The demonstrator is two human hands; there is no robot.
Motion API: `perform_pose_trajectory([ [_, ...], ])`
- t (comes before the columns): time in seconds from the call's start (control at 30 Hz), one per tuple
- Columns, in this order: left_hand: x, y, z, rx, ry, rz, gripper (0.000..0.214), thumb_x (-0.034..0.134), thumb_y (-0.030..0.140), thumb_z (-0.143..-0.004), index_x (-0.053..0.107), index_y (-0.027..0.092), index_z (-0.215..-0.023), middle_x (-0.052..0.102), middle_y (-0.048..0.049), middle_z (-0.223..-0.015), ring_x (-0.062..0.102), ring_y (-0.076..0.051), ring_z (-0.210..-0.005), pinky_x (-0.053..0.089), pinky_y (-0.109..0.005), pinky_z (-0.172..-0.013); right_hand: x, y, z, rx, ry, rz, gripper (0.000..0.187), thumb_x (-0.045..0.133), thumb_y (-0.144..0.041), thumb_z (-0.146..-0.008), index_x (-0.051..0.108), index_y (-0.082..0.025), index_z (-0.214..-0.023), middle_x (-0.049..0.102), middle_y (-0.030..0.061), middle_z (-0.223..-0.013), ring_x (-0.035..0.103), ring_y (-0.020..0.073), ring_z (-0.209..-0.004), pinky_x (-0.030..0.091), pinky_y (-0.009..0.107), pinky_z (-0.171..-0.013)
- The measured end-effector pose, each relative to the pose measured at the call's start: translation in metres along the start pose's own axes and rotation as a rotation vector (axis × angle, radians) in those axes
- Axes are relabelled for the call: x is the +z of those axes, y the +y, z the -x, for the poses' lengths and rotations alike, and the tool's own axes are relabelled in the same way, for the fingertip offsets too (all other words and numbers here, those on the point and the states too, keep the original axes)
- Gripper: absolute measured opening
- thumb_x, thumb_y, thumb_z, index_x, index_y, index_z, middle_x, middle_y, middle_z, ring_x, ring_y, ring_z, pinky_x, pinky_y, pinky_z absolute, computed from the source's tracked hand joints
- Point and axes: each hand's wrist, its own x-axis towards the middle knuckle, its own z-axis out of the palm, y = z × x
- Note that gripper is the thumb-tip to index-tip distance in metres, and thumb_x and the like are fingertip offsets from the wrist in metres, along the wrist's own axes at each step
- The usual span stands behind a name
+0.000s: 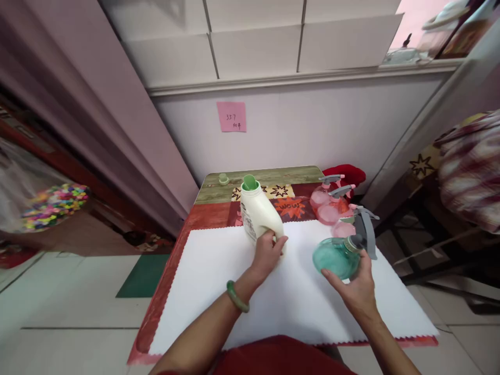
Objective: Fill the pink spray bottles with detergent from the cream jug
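Observation:
My left hand (269, 252), with a green bangle on the wrist, is closed around the handle of a white detergent jug (258, 213) that stands uncapped, its green spout showing. My right hand (357, 289) cups a teal spray bottle (338, 256) with a grey trigger head, tilted to the right. Both rest on a white cloth (289, 297) that covers the near part of a small table (258, 179).
Three pink spray bottles (330, 205) stand at the table's back right. A small green cap (223, 178) lies at the back left corner. A wall with a pink note (232, 116) rises behind; a chair with striped cloth (469, 172) is at right.

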Motion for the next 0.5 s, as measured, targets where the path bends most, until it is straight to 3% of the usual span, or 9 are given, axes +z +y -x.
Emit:
perform_pose_trajectory([
  [0.13, 0.027, -0.003, -0.009, 0.005, 0.018, 0.027, 0.027, 0.061, 0.046, -0.085, 0.051, 0.021, -0.086, 0.056, 0.0013, -0.061, 0.063, -0.019, -0.054, 0.047, -0.028, -0.049, -0.002, -0.007, 0.002, 0.001, -0.044, -0.053, 0.088, 0.081, -0.057, -0.062, 0.043, -0.024, -0.134, 0.06, 0.0125, -0.124, 0.06, 0.0387, -0.112, 0.055, 0.049, -0.092],
  [0.23, 0.028, -0.001, -0.006, 0.031, 0.011, 0.013, 0.023, 0.057, 0.044, -0.087, 0.052, 0.021, -0.087, 0.058, 0.0, -0.064, 0.064, -0.019, -0.057, 0.048, -0.029, -0.053, -0.006, -0.01, 0.001, -0.03, -0.116, -0.069, 0.089, 0.082, -0.055, -0.064, 0.043, -0.023, -0.137, 0.06, 0.0134, -0.128, 0.061, 0.0387, -0.115, 0.054, 0.049, -0.094],
  [0.4, -0.005, 0.02, 0.021, 0.064, -0.068, -0.044, 0.029, 0.074, 0.042, -0.074, 0.065, 0.02, -0.09, 0.069, -0.0049, -0.079, 0.059, -0.018, -0.058, 0.047, -0.032, -0.058, -0.006, -0.016, -0.002, -0.101, -0.325, -0.239, 0.093, 0.082, -0.059, -0.064, 0.046, -0.023, -0.142, 0.06, 0.0158, -0.137, 0.059, 0.0409, -0.123, 0.052, 0.049, -0.099],
  [0.5, -0.039, 0.047, 0.033, 0.075, -0.172, -0.021, 0.029, 0.071, 0.047, -0.079, 0.068, 0.02, -0.072, 0.066, -0.0041, -0.066, 0.062, -0.02, -0.062, 0.049, -0.033, -0.061, 0.006, -0.033, -0.006, -0.078, -0.575, -0.481, 0.099, 0.083, -0.063, -0.062, 0.045, -0.022, -0.144, 0.058, 0.0173, -0.14, 0.057, 0.0409, -0.127, 0.05, 0.05, -0.102],
])
